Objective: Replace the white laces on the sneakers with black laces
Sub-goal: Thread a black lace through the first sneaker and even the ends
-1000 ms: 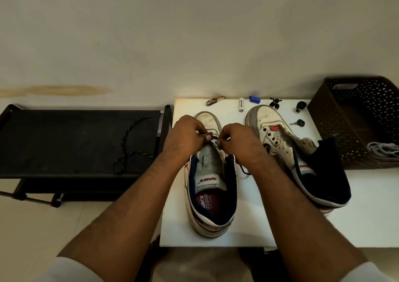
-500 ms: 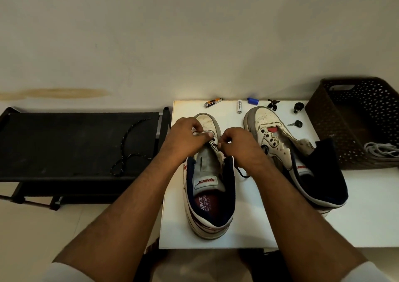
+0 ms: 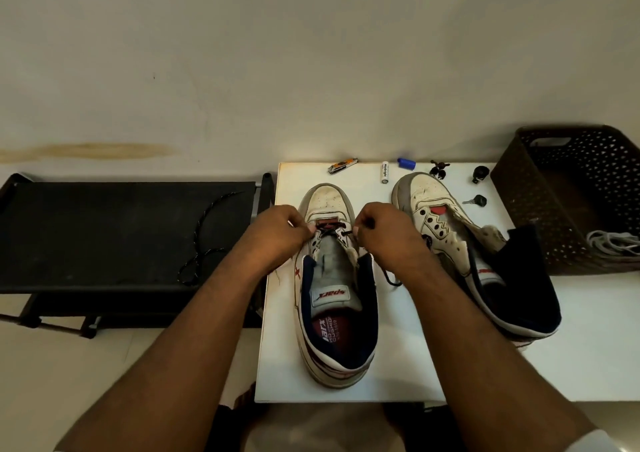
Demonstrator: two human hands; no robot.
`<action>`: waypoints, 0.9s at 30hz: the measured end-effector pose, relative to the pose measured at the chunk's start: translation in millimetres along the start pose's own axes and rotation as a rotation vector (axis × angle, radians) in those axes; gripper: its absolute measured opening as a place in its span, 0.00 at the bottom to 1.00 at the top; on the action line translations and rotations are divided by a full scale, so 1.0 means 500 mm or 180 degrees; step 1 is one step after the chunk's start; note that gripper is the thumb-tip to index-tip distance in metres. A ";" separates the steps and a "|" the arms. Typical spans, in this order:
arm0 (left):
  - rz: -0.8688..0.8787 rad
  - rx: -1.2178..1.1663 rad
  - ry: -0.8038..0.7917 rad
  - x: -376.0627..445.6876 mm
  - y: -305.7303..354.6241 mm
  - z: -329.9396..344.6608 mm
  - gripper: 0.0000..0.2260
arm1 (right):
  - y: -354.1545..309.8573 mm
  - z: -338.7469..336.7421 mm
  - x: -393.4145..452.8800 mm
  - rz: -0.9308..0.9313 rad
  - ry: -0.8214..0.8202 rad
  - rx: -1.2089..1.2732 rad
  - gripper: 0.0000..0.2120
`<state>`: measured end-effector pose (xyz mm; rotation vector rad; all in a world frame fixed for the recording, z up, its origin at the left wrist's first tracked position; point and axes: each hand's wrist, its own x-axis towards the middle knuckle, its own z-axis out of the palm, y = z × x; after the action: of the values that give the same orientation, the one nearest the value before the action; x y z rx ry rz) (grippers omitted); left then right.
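Two worn white sneakers stand on a white table (image 3: pixel 408 375). The left sneaker (image 3: pixel 337 316) points away from me, and a black lace (image 3: pixel 330 232) runs through its lowest eyelets near the toe. My left hand (image 3: pixel 277 231) pinches one end of that lace at the shoe's left side. My right hand (image 3: pixel 388 230) pinches the other end at the right side; a loose bit of lace shows on the table below that wrist. The right sneaker (image 3: pixel 450 243) lies unlaced, tongue flopped open. A second black lace (image 3: pixel 202 243) lies on the black bench.
A dark perforated basket (image 3: pixel 540 209) at the right holds white laces (image 3: pixel 613 242). Along the table's far edge lie a nail clipper (image 3: pixel 343 166), a battery (image 3: pixel 385 171), a blue cap (image 3: pixel 406 163) and keys (image 3: pixel 476 201). A black bench (image 3: pixel 104 237) stands left of the table.
Both hands have moved apart over the left sneaker's toe end, drawing the black lace taut across the lowest eyelets, which now show between them.
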<state>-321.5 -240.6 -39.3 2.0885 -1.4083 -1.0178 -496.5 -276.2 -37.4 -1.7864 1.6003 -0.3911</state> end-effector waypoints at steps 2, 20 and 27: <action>0.0002 -0.0095 -0.0156 -0.007 -0.009 -0.006 0.04 | -0.004 0.003 0.003 -0.0073 -0.0030 -0.0035 0.06; 0.0039 0.0566 0.0098 -0.008 0.003 -0.014 0.06 | 0.011 0.007 -0.002 0.0260 -0.0189 0.0446 0.04; -0.0034 0.0474 0.0094 -0.006 -0.005 -0.019 0.02 | 0.012 0.001 -0.002 0.0176 -0.0212 0.0394 0.03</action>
<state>-313.2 -237.3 -33.9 2.2089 -1.5012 -0.9073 -500.8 -275.2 -41.4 -1.6423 1.5418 -0.3922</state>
